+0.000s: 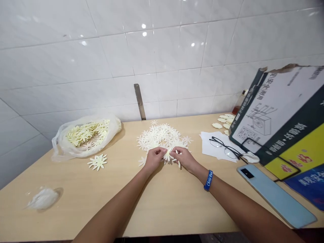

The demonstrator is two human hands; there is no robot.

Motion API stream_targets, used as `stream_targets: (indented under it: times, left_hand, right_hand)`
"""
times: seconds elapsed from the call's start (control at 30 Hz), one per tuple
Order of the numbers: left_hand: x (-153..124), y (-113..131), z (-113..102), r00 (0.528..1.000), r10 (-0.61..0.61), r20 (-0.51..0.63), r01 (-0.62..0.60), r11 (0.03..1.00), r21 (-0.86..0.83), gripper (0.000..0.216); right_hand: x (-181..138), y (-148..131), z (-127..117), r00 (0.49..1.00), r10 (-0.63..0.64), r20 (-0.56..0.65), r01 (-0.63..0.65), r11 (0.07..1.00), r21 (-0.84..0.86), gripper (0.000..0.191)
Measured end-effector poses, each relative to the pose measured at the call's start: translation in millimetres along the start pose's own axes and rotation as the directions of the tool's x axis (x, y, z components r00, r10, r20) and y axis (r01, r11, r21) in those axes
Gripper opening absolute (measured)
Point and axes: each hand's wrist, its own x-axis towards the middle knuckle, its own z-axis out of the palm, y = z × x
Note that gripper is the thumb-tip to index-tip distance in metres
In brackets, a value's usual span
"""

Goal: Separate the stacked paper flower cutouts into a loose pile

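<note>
Between my two hands is a cream-coloured flower cutout (167, 155) with narrow petals. My left hand (155, 158) pinches its left side between thumb and fingers. From the other side my right hand (185, 158) is closed on it too, and a slim white piece (179, 164) hangs down by its fingers; I cannot tell whether that is a petal or a tool. Right behind the hands lies a loose pile of white flower cutouts (162, 135). A separate pale yellow stack of flower cutouts (98, 162) rests on the table to the left.
A plastic bag (115, 126) of yellowish cutouts stands at the left, with a crumpled clear bag (44, 198) nearer. To the right are white paper (206, 145), eyeglasses (226, 146), a light blue phone (278, 197), a large printed box (263, 125) and leaf-shaped cutouts (217, 125).
</note>
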Motion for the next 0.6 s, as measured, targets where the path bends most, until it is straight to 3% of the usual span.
stream_targets:
  times: [0.27,0.47,0.6]
  left_hand:
    - [-2.3,1.8,-1.9,0.999,0.032,-0.003,-0.032,0.999,-0.036,0.036]
    - [-2.6,2.4,-10.3,0.990,0.009,0.138,0.002,0.997,-0.076,0.030]
    - [-0.3,-1.0,-14.4,0.987,-0.012,0.158,0.041,0.982,-0.184,0.030]
  right_hand:
    - [3.3,5.9,1.3,0.999,-0.031,0.008,0.031,0.999,0.012,0.025]
    - [4.3,8.4,3.0,0.997,-0.077,0.003,0.077,0.997,0.001,0.024]
    - [5.3,9.5,4.1,0.997,-0.083,0.009,0.083,0.996,-0.010,0.024]
